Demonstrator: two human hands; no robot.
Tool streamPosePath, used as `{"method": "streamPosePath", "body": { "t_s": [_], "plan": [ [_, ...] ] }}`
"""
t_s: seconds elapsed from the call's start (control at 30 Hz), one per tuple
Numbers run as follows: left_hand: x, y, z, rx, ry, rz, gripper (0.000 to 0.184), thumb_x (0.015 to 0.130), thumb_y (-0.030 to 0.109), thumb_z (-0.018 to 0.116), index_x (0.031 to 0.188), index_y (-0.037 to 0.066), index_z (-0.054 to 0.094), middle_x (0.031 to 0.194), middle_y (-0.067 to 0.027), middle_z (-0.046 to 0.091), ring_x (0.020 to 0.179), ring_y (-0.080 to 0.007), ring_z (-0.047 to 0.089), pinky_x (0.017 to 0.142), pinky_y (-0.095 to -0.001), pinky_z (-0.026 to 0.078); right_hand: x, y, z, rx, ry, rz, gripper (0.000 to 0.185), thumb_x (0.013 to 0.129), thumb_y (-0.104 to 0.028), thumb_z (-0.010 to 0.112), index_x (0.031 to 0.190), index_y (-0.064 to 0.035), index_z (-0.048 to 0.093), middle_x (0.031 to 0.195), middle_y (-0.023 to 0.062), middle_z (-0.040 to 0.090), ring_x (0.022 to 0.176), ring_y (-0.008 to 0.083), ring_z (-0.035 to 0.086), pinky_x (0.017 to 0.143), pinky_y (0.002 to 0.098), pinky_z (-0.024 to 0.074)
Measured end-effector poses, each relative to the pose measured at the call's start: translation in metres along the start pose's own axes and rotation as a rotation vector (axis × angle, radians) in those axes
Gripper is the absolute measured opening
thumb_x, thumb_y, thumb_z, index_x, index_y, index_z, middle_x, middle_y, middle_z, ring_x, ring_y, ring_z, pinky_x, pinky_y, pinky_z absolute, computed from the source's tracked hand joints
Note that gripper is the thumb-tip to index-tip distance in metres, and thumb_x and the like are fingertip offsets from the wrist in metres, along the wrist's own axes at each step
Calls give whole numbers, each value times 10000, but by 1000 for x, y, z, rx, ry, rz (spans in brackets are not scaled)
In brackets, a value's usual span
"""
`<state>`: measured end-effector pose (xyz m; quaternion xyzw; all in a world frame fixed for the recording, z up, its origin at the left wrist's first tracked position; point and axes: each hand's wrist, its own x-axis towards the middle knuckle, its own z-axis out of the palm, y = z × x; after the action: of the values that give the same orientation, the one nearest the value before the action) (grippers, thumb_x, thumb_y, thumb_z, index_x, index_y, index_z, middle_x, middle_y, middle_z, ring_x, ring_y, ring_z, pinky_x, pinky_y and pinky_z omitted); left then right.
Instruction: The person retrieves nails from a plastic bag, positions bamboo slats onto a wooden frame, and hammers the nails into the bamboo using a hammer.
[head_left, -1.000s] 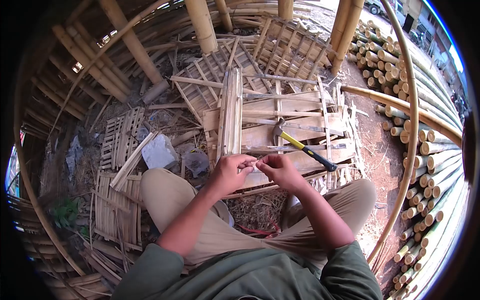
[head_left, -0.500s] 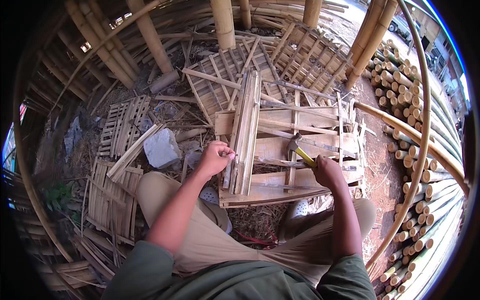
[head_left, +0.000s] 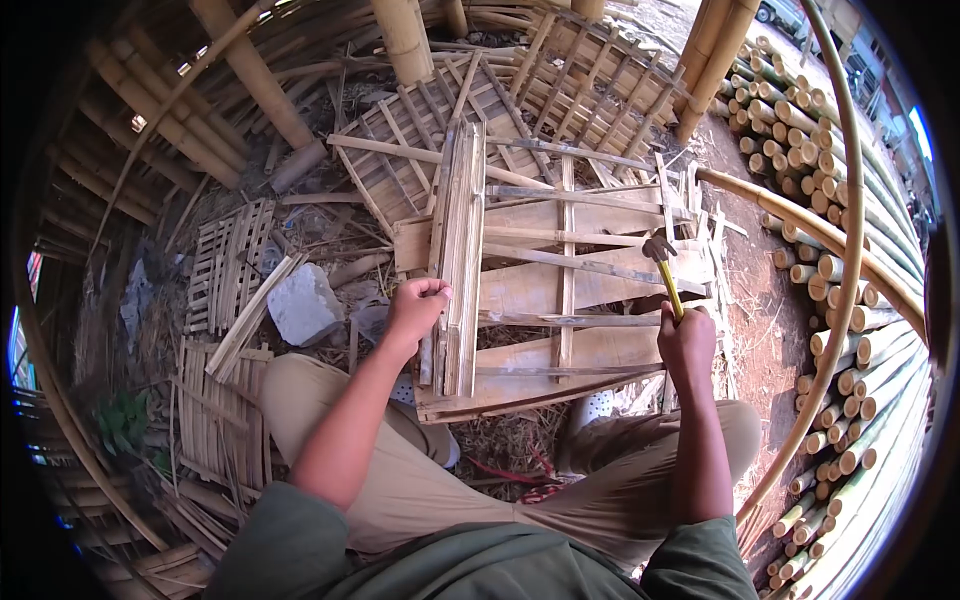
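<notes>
- Two hands are yours, and they are well apart.
- Your right hand point(head_left: 687, 342), between 3 and 4 o'clock, is wrapped around the handle of one hammer point(head_left: 668, 275). Its head points up toward 12.
- Your left hand point(head_left: 415, 312), near 9 o'clock, has its fingers curled in, close by the strips. I cannot tell if they pinch something small.
- One stack of strips point(head_left: 462, 240) lies near the middle, reaching up toward 12, on top of one wide slatted frame point(head_left: 600, 270) that spreads out toward 3.
- The step in hand looks like getting the hammer and your fingers set around the stack. Any next move calls for a tight grip, and for fingers out of the hammer's way.
- Two slatted panels lie past the frame: one panel point(head_left: 402, 120) between 11 and 12, one panel point(head_left: 588, 95) near 1.
- One gray block point(head_left: 305, 305) sits at 9.
- Many bamboo poles point(head_left: 850, 345), too many to count, lie from 2 to 5.
</notes>
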<state>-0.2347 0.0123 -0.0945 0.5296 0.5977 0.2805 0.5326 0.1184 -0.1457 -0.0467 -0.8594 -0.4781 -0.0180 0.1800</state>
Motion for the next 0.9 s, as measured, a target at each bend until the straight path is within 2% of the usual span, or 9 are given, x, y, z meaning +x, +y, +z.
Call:
{"method": "streamPosePath", "body": {
  "t_s": [0.07,0.2,0.33,0.47,0.6,0.63,0.77,0.9],
  "plan": [
    [6,-4,4,6,-10,43,137,885,110,656,954,-5,688,783,26,624,715,-44,527,657,-218,422,-3,5,-3,-86,-89,167,446,917,-336,597,714,54,674,752,272,641,723,432,640,676,503,496],
    [6,-2,17,3,117,86,132,881,102,657,949,-7,689,819,21,636,732,-50,524,686,-223,426,-7,5,-8,-19,-214,258,476,925,-361,575,725,57,680,726,268,644,721,436,650,696,507,507],
    [0,3,27,-140,217,17,122,880,92,656,955,2,691,831,26,639,749,-49,523,702,-217,423,-9,9,2,-1,-196,207,493,923,-385,575,718,52,678,687,268,632,691,448,640,677,513,503],
    [2,-5,30,-276,259,79,124,892,84,635,972,-2,677,819,36,621,732,-40,509,683,-196,403,-11,4,0,77,-233,197,468,904,-363,622,714,62,666,688,265,630,686,436,640,661,509,493],
    [-1,-4,29,-285,275,124,116,896,77,623,967,-1,670,814,44,612,715,-31,489,660,-195,384,-8,1,-7,99,-198,234,385,850,-329,690,771,47,673,713,245,642,707,426,642,663,494,497],
    [-1,-4,29,-299,282,148,113,897,77,620,967,3,669,814,47,608,709,-28,481,653,-196,378,-5,7,0,121,-156,234,300,830,-270,696,807,29,677,734,234,650,727,421,645,670,487,502],
    [-8,4,26,-326,332,116,110,898,76,614,968,10,666,813,51,600,706,-31,480,654,-196,381,11,1,0,121,-80,208,184,839,-171,639,817,8,677,761,230,655,741,421,644,686,489,504],
    [-13,2,20,-355,332,96,101,896,76,615,955,7,660,827,45,602,735,-41,500,684,-193,390,35,1,9,174,-43,100,189,844,-171,636,810,12,668,781,244,650,753,424,639,690,494,500]
  ]
}}
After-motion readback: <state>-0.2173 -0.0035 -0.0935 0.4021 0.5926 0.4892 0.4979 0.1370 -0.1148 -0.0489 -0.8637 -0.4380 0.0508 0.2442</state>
